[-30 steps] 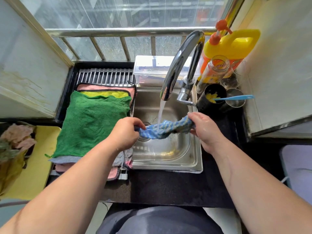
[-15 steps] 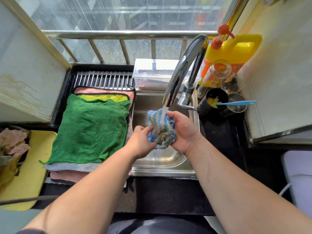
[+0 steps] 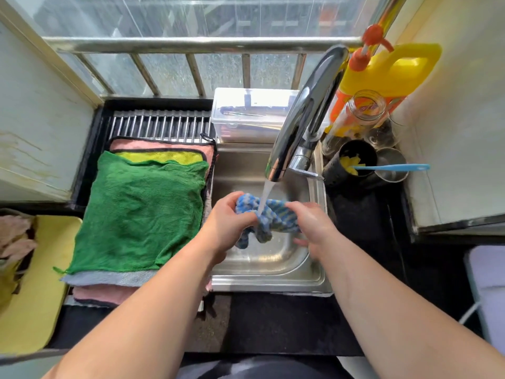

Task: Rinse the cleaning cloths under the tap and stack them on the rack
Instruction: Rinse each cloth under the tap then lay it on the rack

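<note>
My left hand (image 3: 229, 220) and right hand (image 3: 314, 225) each gripped an end of the bunched cloth (image 3: 273, 217) under the tap (image 3: 300, 119), over the sink (image 3: 273, 283) — its length ran hand to hand, and the rack (image 3: 161, 124) lay leftward, nearer my left.

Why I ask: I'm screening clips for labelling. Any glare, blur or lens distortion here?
Head view: bright daylight, with glare streaks on the tap and sink rim; the wide-angle lens splays the window bars and stretches the forearms; the blue cloth, left hand and right hand read clearly, only slightly soft.
</note>
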